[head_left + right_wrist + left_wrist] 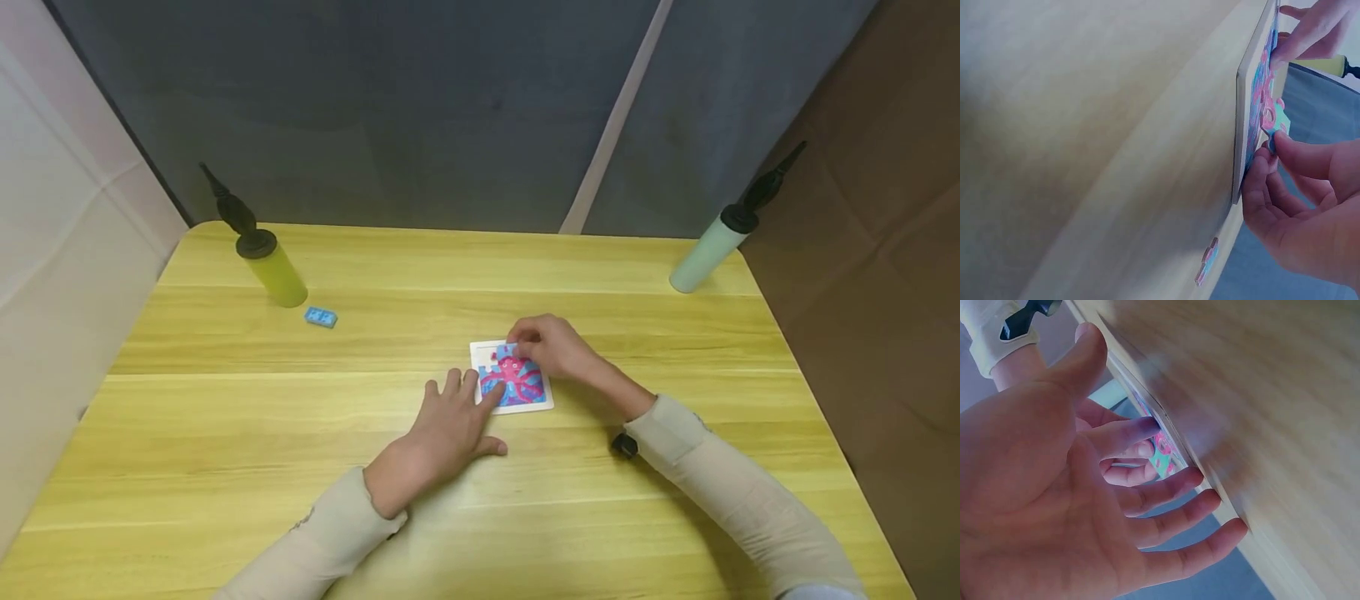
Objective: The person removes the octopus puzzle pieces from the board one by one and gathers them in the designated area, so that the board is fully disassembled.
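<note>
A jigsaw puzzle of a pink octopus on blue (pixel 517 387) lies in a white-bordered tray (pixel 532 409) on the table. My right hand (pixel 553 343) is at the tray's upper right and pinches a puzzle piece (pixel 1282 119) between thumb and fingers, tilted above the picture. My left hand (pixel 446 425) lies at the tray's left, fingers spread and fairly straight. Its index finger touches the lower left of the puzzle; the thumb points off to the side. White backing shows at the picture's upper left. Another puzzle piece (pixel 1208 261) lies on the table beside the tray in the right wrist view.
A small blue block (pixel 321 317) lies near a yellow-green pump with a black nozzle (pixel 277 275) at the back left. A pale green pump (pixel 708 254) stands at the back right. Dark cloth (pixel 375 108) hangs behind the wooden table (pixel 225 467).
</note>
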`<state>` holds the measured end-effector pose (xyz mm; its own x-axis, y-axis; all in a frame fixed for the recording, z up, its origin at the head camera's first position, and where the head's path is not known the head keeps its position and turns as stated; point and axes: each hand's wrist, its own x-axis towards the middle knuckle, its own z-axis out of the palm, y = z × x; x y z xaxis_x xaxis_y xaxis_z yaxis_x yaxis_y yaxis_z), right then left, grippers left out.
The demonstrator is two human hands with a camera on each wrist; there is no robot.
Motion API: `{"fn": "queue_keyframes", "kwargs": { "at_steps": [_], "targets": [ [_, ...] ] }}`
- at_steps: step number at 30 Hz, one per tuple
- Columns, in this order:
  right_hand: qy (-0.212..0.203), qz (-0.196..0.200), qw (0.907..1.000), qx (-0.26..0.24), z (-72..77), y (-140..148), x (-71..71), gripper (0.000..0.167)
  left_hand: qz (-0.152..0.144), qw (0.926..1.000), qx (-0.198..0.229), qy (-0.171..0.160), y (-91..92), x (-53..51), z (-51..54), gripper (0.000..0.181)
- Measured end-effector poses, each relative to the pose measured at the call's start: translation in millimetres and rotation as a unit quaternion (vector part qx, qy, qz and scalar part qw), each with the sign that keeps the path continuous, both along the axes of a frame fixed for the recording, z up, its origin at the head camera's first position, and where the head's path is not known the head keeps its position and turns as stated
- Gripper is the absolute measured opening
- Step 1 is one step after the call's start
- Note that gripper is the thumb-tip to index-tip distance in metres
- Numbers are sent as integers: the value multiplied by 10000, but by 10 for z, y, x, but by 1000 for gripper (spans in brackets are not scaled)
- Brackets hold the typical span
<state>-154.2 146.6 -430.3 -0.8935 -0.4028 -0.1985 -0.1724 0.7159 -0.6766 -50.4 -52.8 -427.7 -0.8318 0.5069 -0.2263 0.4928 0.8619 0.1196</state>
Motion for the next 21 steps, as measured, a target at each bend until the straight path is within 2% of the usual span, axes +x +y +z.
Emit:
{"fn": "queue_keyframes", "kwargs": {
  "at_steps": [6,14,18,21],
  "targets": [
    [-106,-91,9999,-87,4,14,15,10,4,10000,-38,-17,5,8,-1,85],
    [15,-321,9994,-158,-36,27,41,8,-5,10000,-90,-17,9,12,-13,86],
    [66,-293,9994,-176,-35,44,42,9,-14,9999,-106,10,10,8,-9,87],
    [274,-112,9994,-181,-34,61,53,8,-41,9999,-110,68,9,6,-5,88]
  ]
}}
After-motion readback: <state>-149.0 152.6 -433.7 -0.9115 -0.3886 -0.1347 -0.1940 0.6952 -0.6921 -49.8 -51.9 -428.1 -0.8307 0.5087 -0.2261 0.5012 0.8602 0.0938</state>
